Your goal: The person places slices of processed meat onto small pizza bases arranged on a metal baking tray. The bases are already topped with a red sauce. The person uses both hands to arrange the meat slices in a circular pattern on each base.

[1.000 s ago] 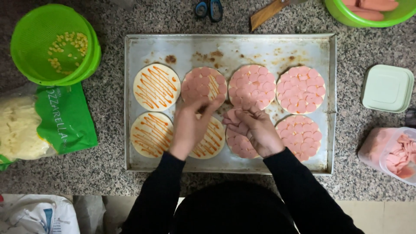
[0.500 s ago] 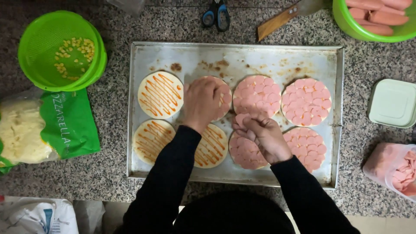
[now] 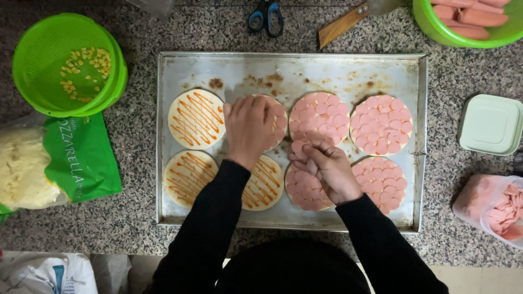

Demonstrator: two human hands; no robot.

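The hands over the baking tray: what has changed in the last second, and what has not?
The left hand moved up from the lower row onto the upper middle dough round. The right hand stayed above the lower round, holding sausage slices. The tray and the other rounds are unchanged.

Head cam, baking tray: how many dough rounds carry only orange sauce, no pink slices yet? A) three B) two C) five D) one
A: on the baking tray, the sauce-only rounds are the top-left round, the bottom-left round and the one under the left forearm; the other rounds carry pink slices.
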